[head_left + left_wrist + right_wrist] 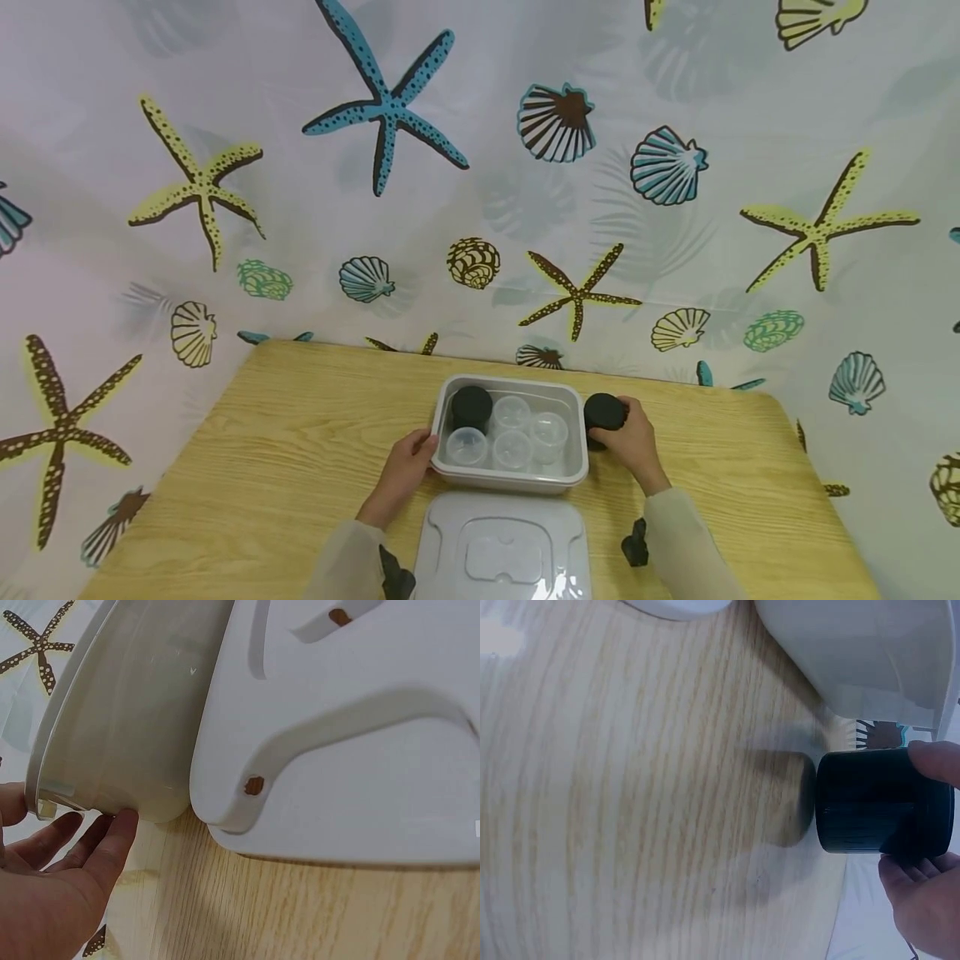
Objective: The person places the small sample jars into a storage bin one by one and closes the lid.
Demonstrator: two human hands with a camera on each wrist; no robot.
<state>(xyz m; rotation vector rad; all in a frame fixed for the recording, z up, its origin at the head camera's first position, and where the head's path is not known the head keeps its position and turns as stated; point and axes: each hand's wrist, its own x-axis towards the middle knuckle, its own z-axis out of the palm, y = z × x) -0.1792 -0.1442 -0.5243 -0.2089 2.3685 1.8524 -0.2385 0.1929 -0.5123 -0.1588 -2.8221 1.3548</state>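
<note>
My left hand (402, 468) holds the left end of a whitish plastic bin (510, 478), thumb at the rim and fingers under it against the outer wall (127, 735). Just off the bin's right end, my right hand (636, 443) grips a black cylindrical jar (603, 410) between thumb and fingers. That jar is upright, its base close over the table in the right wrist view. Inside the bin, a second black jar (472, 407) stands in the back left corner. Several clear plastic cups (512, 451) sit beside and in front of it.
A white lid (504, 550) with moulded grooves lies in front of the bin, close to its near side. All of this rests on a wood-grain table (300, 450). Behind the table hangs a cloth (480, 200) printed with starfish and shells.
</note>
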